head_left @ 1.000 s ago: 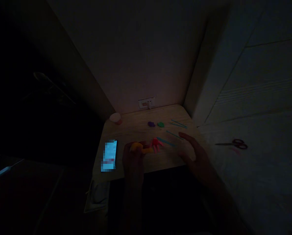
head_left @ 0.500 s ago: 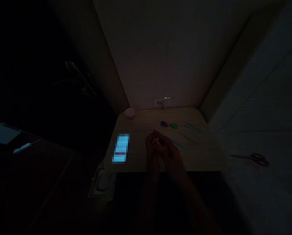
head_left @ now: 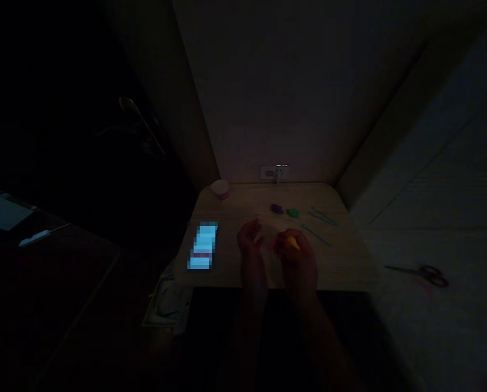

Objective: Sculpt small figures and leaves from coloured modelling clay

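Observation:
In the dim head view, my right hand [head_left: 299, 262] is closed around a yellow-orange lump of what looks like modelling clay [head_left: 293, 243], low over the small wooden table. My left hand [head_left: 250, 240] is just to its left, fingers loosely curled and thumb apart, with nothing visible in it. Between the hands a blurred pinkish-red piece [head_left: 273, 243] shows beside my right fingers, mostly hidden. Beyond them lie a purple lump [head_left: 277, 208] and a green lump [head_left: 293, 213]. Thin teal sticks [head_left: 316, 235] rest to the right.
A lit phone [head_left: 203, 246] lies at the table's left side, with a small pale pink tub [head_left: 220, 189] in the back left corner. Scissors [head_left: 425, 274] lie on a pale surface to the right. A wall socket [head_left: 274, 172] is behind the table [head_left: 227, 275].
The yellow-orange lump has passed from my left hand to my right. My hands came together, then moved apart. The camera view has swung left, so the table appears farther right.

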Motion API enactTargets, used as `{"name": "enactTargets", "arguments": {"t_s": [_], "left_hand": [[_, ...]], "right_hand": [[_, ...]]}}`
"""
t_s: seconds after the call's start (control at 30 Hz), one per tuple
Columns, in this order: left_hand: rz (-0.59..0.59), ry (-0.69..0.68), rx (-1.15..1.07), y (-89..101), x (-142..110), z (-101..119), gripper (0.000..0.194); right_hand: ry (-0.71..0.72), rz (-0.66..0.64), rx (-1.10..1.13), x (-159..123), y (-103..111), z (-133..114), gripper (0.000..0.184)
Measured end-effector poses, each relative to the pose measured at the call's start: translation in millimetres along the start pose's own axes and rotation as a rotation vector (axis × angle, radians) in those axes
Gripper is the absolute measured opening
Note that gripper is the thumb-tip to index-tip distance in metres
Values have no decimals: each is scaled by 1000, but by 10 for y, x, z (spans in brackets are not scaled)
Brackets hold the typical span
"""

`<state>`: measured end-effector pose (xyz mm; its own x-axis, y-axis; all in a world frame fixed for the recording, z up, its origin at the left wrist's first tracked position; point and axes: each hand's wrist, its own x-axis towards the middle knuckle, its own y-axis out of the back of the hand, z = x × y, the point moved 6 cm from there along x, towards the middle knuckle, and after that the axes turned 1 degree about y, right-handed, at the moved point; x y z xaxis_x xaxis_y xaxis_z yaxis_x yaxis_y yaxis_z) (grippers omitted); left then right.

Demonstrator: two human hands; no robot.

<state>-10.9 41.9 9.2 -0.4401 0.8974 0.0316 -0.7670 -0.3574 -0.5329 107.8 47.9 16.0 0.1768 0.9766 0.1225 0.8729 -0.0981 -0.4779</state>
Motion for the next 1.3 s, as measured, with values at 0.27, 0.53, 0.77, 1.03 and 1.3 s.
{"name": "enactTargets", "arguments": {"t_s": [0.27,0.53,0.77,1.03,1.3], "left_hand": [[42,-5,-12,117,25,-47,50],[45,21,-35,102,24,-23,49],[22,15,-60,104,46,-44,45],[-5,38,-55,59,12,-5,38],[-128,27,63,-38,-17,-122,43]], "right_hand": [[-166,-14,212,178,14,14,74],[-333,-152,379,288,-150,108,55],[-396,-55,389,289,-53,275,32],[-262,-68,420,306,-34,232,59],[-214,55,445,317,105,274,55]]}}
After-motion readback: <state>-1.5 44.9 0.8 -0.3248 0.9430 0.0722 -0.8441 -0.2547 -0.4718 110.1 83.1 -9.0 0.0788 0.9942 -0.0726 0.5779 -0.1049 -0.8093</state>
